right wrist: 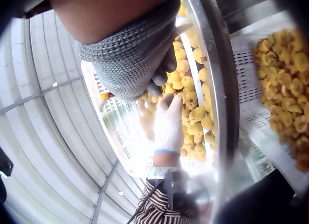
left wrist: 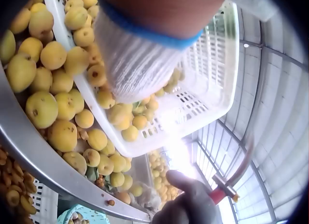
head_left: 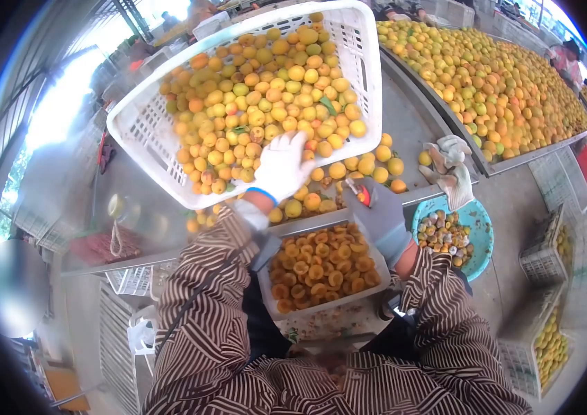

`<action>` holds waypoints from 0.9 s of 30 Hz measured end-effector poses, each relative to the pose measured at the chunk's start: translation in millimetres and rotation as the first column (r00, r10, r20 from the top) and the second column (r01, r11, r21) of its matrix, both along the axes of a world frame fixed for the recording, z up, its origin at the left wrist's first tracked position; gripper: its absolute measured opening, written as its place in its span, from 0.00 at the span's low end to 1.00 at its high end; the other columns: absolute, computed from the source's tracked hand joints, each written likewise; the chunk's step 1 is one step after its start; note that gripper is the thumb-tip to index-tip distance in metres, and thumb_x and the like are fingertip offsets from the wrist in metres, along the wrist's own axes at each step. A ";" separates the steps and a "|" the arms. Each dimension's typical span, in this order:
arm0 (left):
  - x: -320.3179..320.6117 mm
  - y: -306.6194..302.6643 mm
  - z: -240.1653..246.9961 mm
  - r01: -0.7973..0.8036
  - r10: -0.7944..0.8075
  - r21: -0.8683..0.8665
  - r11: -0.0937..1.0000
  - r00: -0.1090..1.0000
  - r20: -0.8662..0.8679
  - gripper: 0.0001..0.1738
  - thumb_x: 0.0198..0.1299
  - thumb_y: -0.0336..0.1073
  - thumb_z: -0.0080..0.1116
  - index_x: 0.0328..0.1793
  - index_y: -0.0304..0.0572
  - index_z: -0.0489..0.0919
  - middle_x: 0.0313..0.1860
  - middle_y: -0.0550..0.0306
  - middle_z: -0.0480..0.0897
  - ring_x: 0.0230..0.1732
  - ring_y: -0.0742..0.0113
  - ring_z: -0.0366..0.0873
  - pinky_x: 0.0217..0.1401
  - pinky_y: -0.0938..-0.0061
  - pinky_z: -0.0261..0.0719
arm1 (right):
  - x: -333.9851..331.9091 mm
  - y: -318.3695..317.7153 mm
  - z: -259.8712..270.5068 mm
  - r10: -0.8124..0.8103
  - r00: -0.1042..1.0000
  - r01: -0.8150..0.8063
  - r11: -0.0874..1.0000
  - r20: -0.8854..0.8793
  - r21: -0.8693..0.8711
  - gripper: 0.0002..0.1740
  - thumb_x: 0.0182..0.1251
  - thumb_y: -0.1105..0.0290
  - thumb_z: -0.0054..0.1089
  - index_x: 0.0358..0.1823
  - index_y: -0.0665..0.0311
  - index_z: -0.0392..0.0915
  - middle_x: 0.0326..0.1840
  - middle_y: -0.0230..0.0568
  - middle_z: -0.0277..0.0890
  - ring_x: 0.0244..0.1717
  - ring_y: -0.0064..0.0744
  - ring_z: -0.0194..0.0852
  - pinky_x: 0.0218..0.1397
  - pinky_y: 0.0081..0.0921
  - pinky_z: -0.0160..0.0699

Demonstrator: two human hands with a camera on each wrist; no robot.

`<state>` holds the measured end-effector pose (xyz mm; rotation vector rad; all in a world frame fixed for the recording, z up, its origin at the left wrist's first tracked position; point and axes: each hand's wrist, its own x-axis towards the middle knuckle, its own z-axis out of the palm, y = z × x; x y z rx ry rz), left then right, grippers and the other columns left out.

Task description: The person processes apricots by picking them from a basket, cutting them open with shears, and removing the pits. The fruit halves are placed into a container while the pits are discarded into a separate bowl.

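Observation:
My left hand [head_left: 281,169], in a white knit glove with a blue cuff, reaches over the near rim of a white plastic basket [head_left: 142,97]. Its fingers lie among the yellow-orange apricots [head_left: 266,97], thumb apart from them. My right hand [head_left: 385,220], in a grey coated glove, grips a small pitting knife by its red handle [head_left: 363,196]. The left wrist view shows its curved metal blade [left wrist: 241,168] pointing up, away from the fruit. Below the hands a white crate [head_left: 381,271] holds halved apricots [head_left: 321,266].
Loose apricots [head_left: 369,166] lie along the metal table edge [head_left: 314,223]. White gloves [head_left: 451,166] drape over the table's corner, above a turquoise basin [head_left: 485,238] of pits. A large heap of apricots [head_left: 480,83] fills the neighbouring table. Crates [head_left: 546,256] stand on the right.

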<state>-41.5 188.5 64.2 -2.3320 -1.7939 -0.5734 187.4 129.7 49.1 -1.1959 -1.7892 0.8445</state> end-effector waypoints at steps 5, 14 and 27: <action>35.4 38.0 -14.1 0.161 -0.142 0.252 0.954 0.985 -0.095 0.42 0.52 0.55 0.67 0.71 0.51 0.69 0.67 0.40 0.70 0.67 0.39 0.65 0.66 0.48 0.65 | 10.3 -2.0 32.6 -0.128 0.969 0.117 0.991 -0.211 -0.064 0.15 0.66 0.62 0.64 0.41 0.68 0.79 0.25 0.45 0.78 0.26 0.32 0.79 0.32 0.28 0.76; 24.8 56.6 -34.2 0.230 -0.124 0.366 0.902 0.949 -0.291 0.25 0.57 0.44 0.60 0.61 0.47 0.75 0.60 0.48 0.75 0.63 0.48 0.69 0.69 0.46 0.61 | 20.0 9.1 9.0 -0.125 0.960 0.104 0.990 -0.249 -0.097 0.14 0.65 0.67 0.64 0.45 0.70 0.80 0.27 0.44 0.80 0.28 0.26 0.78 0.34 0.27 0.75; -63.2 41.2 -10.5 -0.298 0.371 0.388 0.872 0.920 -0.129 0.25 0.59 0.48 0.60 0.59 0.43 0.76 0.63 0.46 0.73 0.60 0.47 0.69 0.62 0.48 0.65 | 15.8 3.1 15.8 -0.082 0.980 0.081 0.997 -0.181 -0.010 0.14 0.65 0.64 0.63 0.43 0.69 0.80 0.25 0.43 0.77 0.26 0.31 0.77 0.33 0.27 0.75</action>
